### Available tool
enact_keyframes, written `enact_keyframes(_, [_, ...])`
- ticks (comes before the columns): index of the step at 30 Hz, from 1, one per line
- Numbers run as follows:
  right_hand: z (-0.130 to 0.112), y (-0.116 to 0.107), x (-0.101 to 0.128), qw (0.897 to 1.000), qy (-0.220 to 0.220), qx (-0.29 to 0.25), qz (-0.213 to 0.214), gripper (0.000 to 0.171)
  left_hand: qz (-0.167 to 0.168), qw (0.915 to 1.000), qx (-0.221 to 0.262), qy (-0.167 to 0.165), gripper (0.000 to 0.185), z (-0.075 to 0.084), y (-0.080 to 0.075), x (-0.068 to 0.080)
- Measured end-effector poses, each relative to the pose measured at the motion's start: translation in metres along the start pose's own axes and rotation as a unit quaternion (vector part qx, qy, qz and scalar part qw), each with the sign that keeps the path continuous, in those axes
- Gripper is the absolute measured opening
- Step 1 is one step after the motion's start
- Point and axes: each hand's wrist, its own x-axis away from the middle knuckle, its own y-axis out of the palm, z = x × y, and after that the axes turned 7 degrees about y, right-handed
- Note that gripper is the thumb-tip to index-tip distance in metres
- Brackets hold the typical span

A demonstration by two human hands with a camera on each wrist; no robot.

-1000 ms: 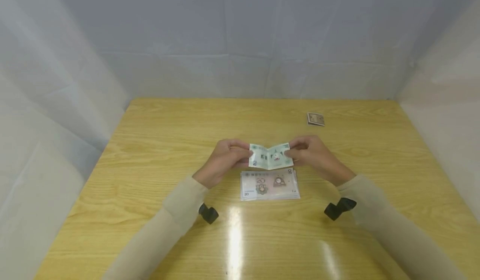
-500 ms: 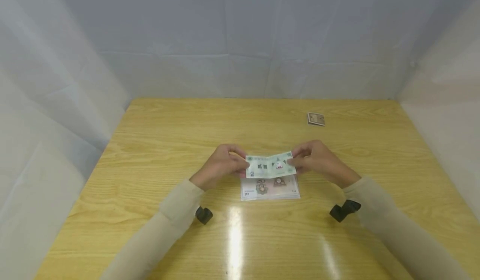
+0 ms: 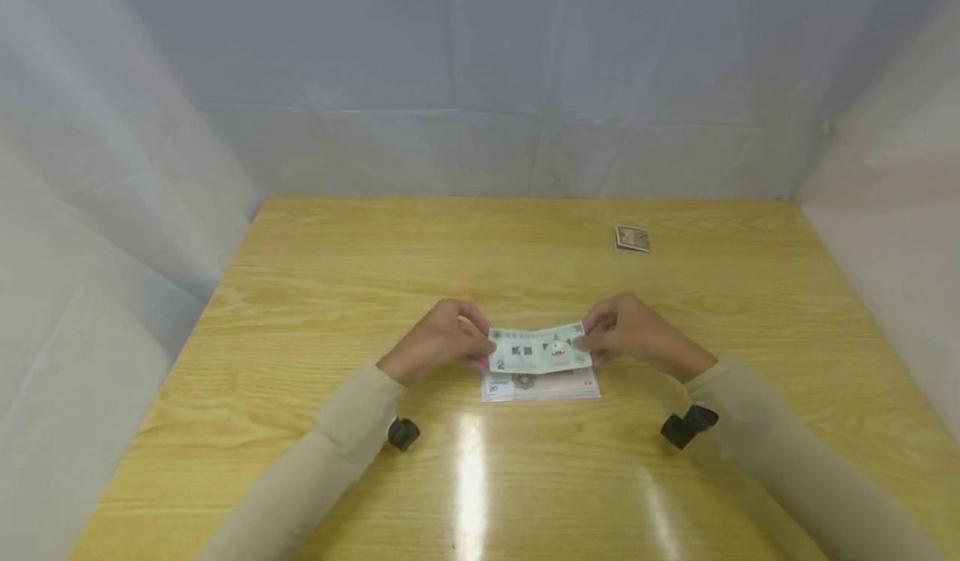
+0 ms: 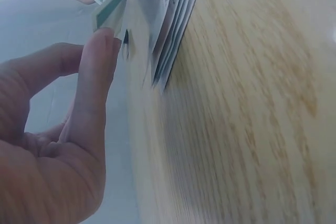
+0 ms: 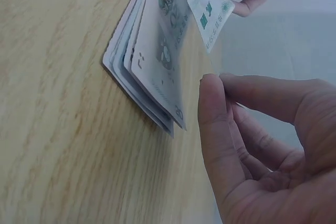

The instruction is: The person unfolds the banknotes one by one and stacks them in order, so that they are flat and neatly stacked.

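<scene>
We've got our left hand (image 3: 438,346) and right hand (image 3: 626,338) each pinching an end of one green note (image 3: 536,350), now lower than before, just over the stack (image 3: 540,386). That stack looks like four or five notes, hard to count. One small card (image 3: 632,238) sits far off on the table (image 3: 337,277).

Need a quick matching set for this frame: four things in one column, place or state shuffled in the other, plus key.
Things:
1. green banknote
2. stack of banknotes
3. small brown card
4. wrist camera mount

Places or states:
A. lies alone toward the table's far right corner
B. pinched at both short ends, by the left hand and the right hand
C. black, under the left sleeve
D. lies flat on the table, a 20 showing at its near left corner

Pairs: 1-B, 2-D, 3-A, 4-C
</scene>
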Motion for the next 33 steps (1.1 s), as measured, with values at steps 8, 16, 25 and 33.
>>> enact_keyframes(8, [0.006, 0.005, -0.004, 1.0, 0.005, 0.021, -0.002, 0.016, -0.011, 0.9992, -0.038, -0.002, 0.019, -0.003, 0.001, 0.002])
enact_keyframes(16, [0.007, 0.008, -0.006, 0.998, 0.002, 0.068, 0.007, 0.017, -0.016, 0.9969, -0.076, 0.003, 0.018, -0.006, 0.005, 0.0])
enact_keyframes(25, [0.005, 0.012, -0.006, 0.994, -0.009, 0.105, 0.011, 0.013, -0.024, 0.9926, -0.119, 0.001, 0.017, -0.007, 0.008, -0.002])
enact_keyframes(33, [0.008, 0.014, -0.01, 0.992, -0.007, 0.126, 0.015, 0.011, -0.024, 0.9868, -0.16, -0.003, 0.017, -0.008, 0.008, -0.003])
